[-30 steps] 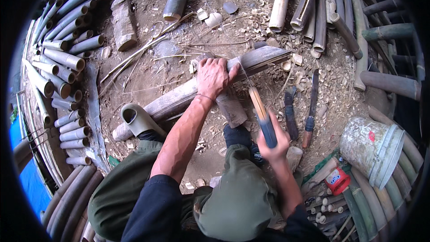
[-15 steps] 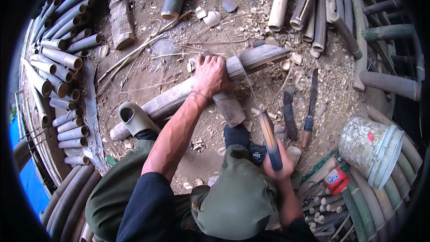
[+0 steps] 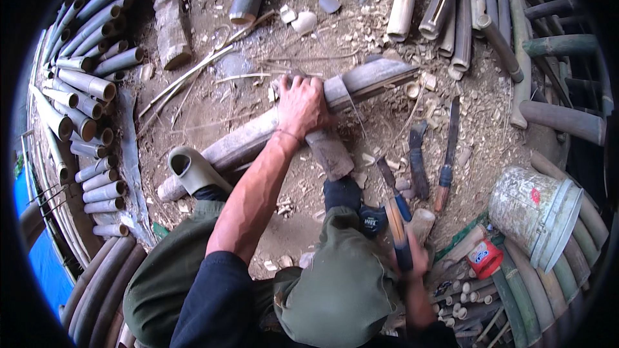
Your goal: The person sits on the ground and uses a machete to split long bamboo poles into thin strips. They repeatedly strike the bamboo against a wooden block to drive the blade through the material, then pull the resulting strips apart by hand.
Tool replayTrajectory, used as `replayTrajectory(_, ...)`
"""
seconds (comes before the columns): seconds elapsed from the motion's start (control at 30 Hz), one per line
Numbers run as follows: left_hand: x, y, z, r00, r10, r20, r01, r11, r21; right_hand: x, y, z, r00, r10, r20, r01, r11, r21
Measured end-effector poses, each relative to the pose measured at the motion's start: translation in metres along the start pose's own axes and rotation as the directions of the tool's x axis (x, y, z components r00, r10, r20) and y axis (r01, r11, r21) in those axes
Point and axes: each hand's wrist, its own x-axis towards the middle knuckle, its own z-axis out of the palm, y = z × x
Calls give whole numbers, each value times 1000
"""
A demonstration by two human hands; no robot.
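A thick, weathered bamboo pole (image 3: 242, 138) lies slantwise before me, its far right end cut at an angle. My left hand (image 3: 302, 108) presses down on it, fingers wrapped over its top. Beneath the pole, a short wooden block (image 3: 330, 156) runs crosswise toward my foot. My right hand (image 3: 416, 256), blurred by motion, grips a handsaw (image 3: 398, 235) by its dark and orange handle. The saw's thin blade reaches forward to the pole, just right of my left hand, and crosses its top.
Right of the saw lie a long-bladed machete (image 3: 447, 161), a dark sheathed-looking knife (image 3: 418, 160) and a blue-handled blade (image 3: 391, 178). A dirty white bucket (image 3: 525, 212) and a red cup (image 3: 484, 259) stand farther right. Cut bamboo tubes (image 3: 87, 84) are stacked left; shavings litter the ground.
My right hand has drawn the saw back toward my body. The blue-handled blade now shows beside it. My left hand and the pole stay nearly in place.
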Motion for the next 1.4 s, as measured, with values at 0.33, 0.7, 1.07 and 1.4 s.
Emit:
replayTrajectory(0.33, 4, 8, 3, 1000, 13, -8, -13, 1000, 19, 134, -2, 72, 983, 6, -183, 53, 949, 312)
replayTrajectory(0.7, -1, 8, 10, 999, 18, -42, -17, 1000, 21, 57, 14, 42, 986, 156, 59, -163, 975, 152)
replayTrajectory(1.07, 1, 4, -4, 999, -26, -21, 26, 999, 25, -51, -5, -49, 930, 254, 265, -285, 955, 85)
replayTrajectory(1.4, 3, -10, 18, 997, 11, -77, -7, 998, 56, 14, 7, 5, 985, 147, 87, -155, 982, 105)
